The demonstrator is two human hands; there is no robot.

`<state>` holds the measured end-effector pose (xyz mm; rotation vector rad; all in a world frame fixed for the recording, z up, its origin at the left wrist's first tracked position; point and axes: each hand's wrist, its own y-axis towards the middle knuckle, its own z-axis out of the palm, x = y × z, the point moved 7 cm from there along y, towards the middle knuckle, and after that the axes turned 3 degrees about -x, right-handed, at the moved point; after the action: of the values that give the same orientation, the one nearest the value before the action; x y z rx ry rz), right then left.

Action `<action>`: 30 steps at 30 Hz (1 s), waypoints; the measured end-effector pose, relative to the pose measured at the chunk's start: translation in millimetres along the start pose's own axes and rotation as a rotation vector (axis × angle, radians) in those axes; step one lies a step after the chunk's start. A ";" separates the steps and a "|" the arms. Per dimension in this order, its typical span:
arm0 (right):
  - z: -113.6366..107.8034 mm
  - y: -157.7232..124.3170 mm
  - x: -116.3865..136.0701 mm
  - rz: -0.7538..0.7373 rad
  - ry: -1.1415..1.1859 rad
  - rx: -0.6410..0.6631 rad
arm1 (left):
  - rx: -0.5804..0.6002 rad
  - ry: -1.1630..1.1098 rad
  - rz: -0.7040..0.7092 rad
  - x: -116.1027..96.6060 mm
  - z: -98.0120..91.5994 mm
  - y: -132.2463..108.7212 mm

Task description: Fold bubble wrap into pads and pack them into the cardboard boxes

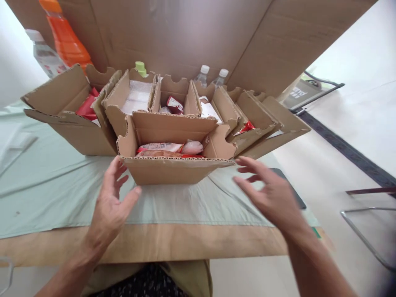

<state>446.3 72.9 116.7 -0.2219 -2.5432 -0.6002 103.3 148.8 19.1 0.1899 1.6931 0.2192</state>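
A cardboard box (173, 171) with an open top stands in front of a row of similar boxes on the table. Inside it lie plastic-wrapped food packets (161, 147), pink, brown and red. My left hand (113, 198) is at the box's front left corner, its fingers spread and curved, the fingertips close to the cardboard; whether they touch it I cannot tell. My right hand (262, 189) hovers beside the front right corner with fingers apart and nothing between them. Behind, one box holds a red packet (88, 106) and another a dark red pack (175, 105).
A tall cardboard panel (185, 37) rises behind the boxes. An orange bottle (66, 41) and a clear bottle (46, 53) stand at the back left; two white-capped bottles (202, 75) are behind the middle boxes. A dark flat object (293, 189) lies right of my right hand.
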 end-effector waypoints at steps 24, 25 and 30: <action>75.4 -43.4 93.6 -0.078 0.241 0.048 | -0.073 -0.113 0.084 -43.9 -50.4 -12.0; 71.9 -43.0 90.6 -0.072 0.209 0.016 | -0.065 -0.126 0.112 -46.3 -45.0 -6.4; 53.5 -85.7 70.9 -0.054 0.064 -0.119 | 0.049 -0.175 0.062 -30.1 -15.7 -15.9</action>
<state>339.0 23.9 80.2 -0.1731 -2.4608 -0.7679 91.7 125.4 45.9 0.2908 1.5205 0.2016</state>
